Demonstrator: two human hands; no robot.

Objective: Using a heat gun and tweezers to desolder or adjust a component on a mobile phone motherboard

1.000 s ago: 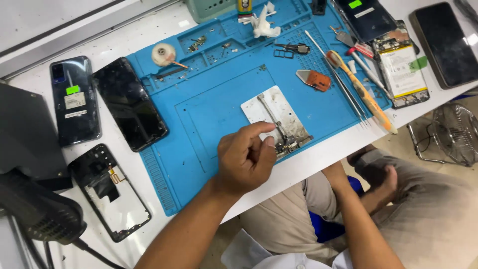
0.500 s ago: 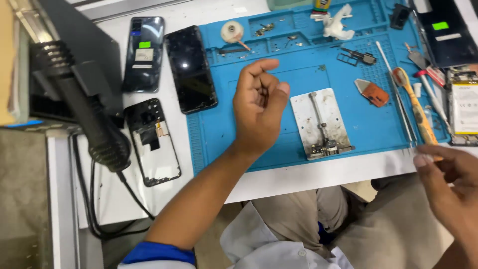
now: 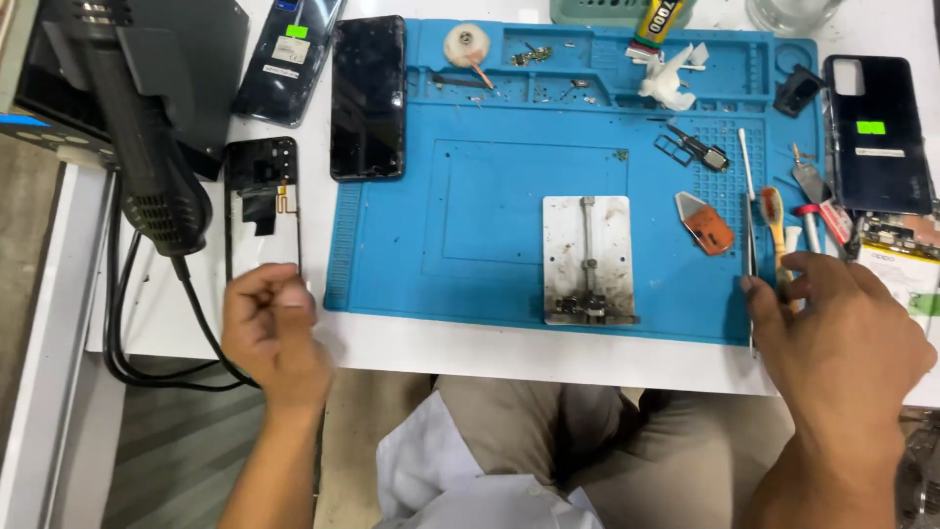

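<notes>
My left hand (image 3: pixel 274 333) hovers off the table's front edge at the left, fingers curled shut with nothing visible in them. It is just below a black phone frame (image 3: pixel 262 201). My right hand (image 3: pixel 842 333) rests at the right end of the blue repair mat (image 3: pixel 490 216). Its fingers are loosely apart, the thumb tip touching long thin tweezers (image 3: pixel 748 225) and the fingertips by a yellow-handled screwdriver (image 3: pixel 774 217). A metal holder plate (image 3: pixel 587 257) lies mid-mat between both hands, untouched.
A black hot-air gun (image 3: pixel 147 147) and its cable hang at the left edge. A black phone (image 3: pixel 367 98) and dark back cover (image 3: pixel 289 54) lie at the upper left. An orange pick (image 3: pixel 705 222), a glue tube (image 3: pixel 661 20), another back cover (image 3: pixel 874 132) and an opened phone (image 3: pixel 896 260) are at the right.
My left hand left the metal plate and swung left and down past the mat's edge to the phone frame. My right hand came up onto the tools at the mat's right end.
</notes>
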